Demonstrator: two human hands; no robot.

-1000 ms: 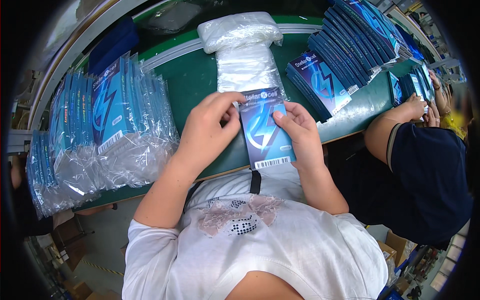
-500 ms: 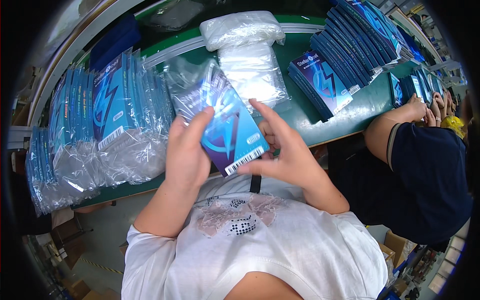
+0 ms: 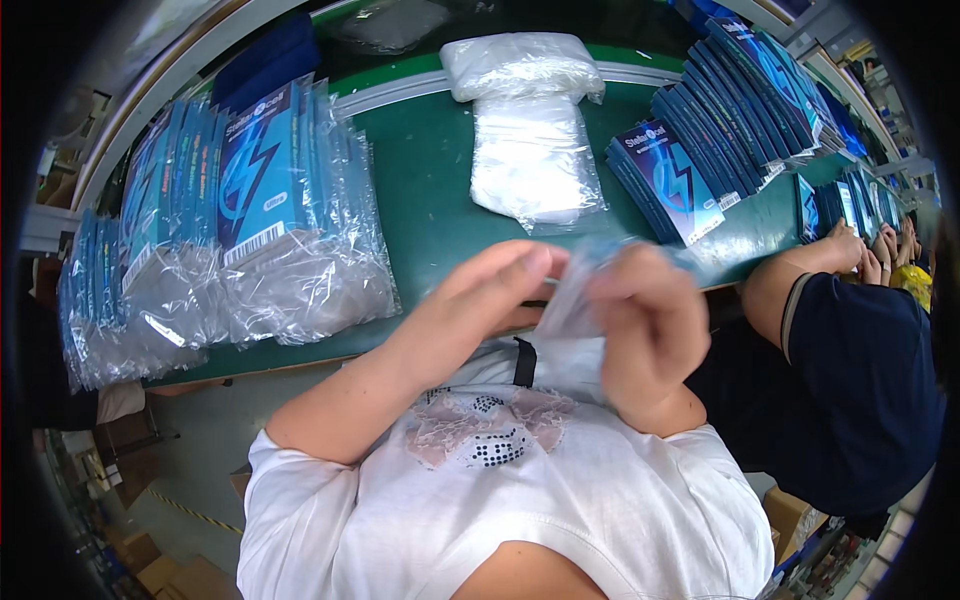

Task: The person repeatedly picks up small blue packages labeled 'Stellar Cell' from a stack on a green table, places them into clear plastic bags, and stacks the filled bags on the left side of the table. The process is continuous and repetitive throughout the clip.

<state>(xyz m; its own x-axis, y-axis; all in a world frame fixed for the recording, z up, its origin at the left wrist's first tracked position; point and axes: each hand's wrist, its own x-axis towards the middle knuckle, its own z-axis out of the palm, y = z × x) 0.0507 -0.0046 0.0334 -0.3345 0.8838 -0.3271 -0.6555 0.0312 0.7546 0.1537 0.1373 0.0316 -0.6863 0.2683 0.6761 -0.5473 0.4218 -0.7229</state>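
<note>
Both my hands meet at the near edge of the green table (image 3: 430,190), just above my chest. My left hand (image 3: 490,300) and my right hand (image 3: 650,330) pinch a clear plastic bag (image 3: 575,300) between them. The bag is motion-blurred, and a faint blue tint shows at its top; I cannot make out what is inside. On the table's far side lies a stack of empty clear bags (image 3: 530,160). To my left stands a row of blue packs sealed in clear bags (image 3: 270,220). To my right leans a row of bare blue packs (image 3: 690,170).
A co-worker in a dark blue shirt (image 3: 860,370) stands close on my right, with hands (image 3: 870,250) on the table beside more blue packs (image 3: 850,195). A white strip (image 3: 400,95) runs along the table's far side. Cardboard boxes (image 3: 170,570) sit on the floor lower left.
A second ago I held a blue pack upright in both hands. Half a second ago it was tilted inside a clear bag. Now my hands have closed together over the bag.
</note>
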